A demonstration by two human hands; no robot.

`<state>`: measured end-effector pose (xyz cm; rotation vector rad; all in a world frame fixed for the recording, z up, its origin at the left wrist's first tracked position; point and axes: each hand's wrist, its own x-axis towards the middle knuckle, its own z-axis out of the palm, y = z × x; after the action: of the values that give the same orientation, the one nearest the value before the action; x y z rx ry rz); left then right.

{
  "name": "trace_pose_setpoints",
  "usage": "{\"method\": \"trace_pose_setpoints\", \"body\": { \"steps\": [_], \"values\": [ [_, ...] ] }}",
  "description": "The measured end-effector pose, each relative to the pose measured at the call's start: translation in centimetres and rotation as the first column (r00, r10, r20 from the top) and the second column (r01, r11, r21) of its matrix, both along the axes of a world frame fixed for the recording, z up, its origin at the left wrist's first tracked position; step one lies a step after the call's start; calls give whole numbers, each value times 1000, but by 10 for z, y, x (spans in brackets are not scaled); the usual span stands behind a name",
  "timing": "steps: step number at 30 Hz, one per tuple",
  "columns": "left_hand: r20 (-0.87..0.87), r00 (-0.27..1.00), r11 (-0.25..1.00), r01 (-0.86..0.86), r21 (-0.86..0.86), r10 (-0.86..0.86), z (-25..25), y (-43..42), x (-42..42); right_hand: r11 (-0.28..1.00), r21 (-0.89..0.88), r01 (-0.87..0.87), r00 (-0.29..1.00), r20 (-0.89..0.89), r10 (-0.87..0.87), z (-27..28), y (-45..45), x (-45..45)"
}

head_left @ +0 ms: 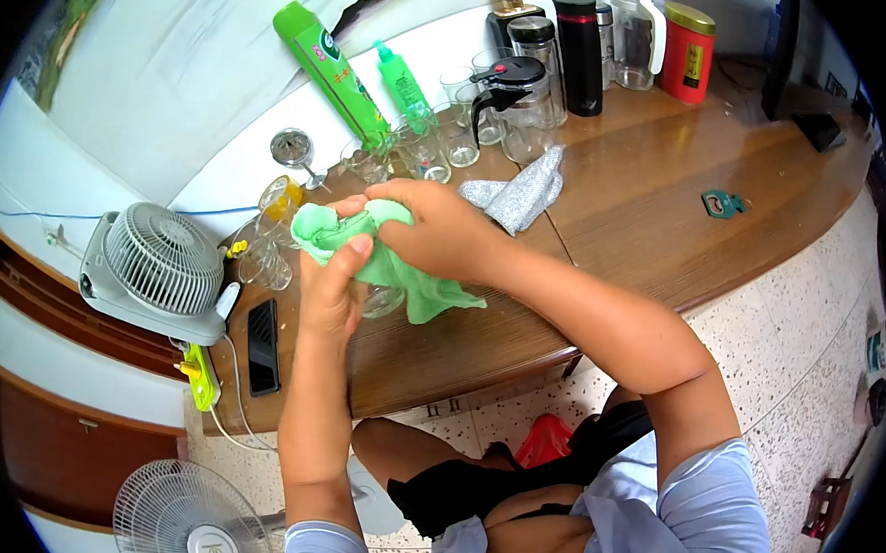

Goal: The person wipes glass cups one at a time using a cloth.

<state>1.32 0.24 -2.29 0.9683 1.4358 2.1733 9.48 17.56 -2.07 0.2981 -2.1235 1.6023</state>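
Note:
My left hand (335,282) is wrapped round a drinking glass (382,302), mostly covered by a green cloth (429,295); only its see-through base shows below. From the right, my right hand (435,227) grips the cloth at the top, its fingers partly hidden in the folds. One corner of the cloth hangs down to the right. Both hands are above the wooden table (651,236). Just behind them stand several drinking glasses (422,157), and a grey cloth (521,194) lies to the right.
At the back are a glass jug (527,122), a black flask (579,59), a red tin (689,58) and a green spray can (327,67). A small fan (161,256), phone (263,346) and power strip (200,374) are left. A bottle opener (725,204) lies right.

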Motion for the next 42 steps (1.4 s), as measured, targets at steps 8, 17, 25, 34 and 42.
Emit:
{"method": "trace_pose_setpoints", "body": {
  "steps": [8,17,25,34,42],
  "values": [
    [153,979,987,-149,59,138,-8,-4,-18,984,167,70,929,-370,-3,-29,-46,-2],
    [-130,972,978,-183,95,195,-20,10,2,985,54,165,909,-395,-131,-23,-45,-1],
    [111,983,990,-140,-32,143,5,12,14,939,146,313,868,-445,-220,-9,-34,2],
    [-646,749,979,-203,-9,149,1,2,3,978,-198,60,988,-127,-86,8,-20,6],
    [-594,804,910,-216,-355,-41,22,-11,4,906,-414,-93,986,87,141,6,-12,-3]
  ]
}}
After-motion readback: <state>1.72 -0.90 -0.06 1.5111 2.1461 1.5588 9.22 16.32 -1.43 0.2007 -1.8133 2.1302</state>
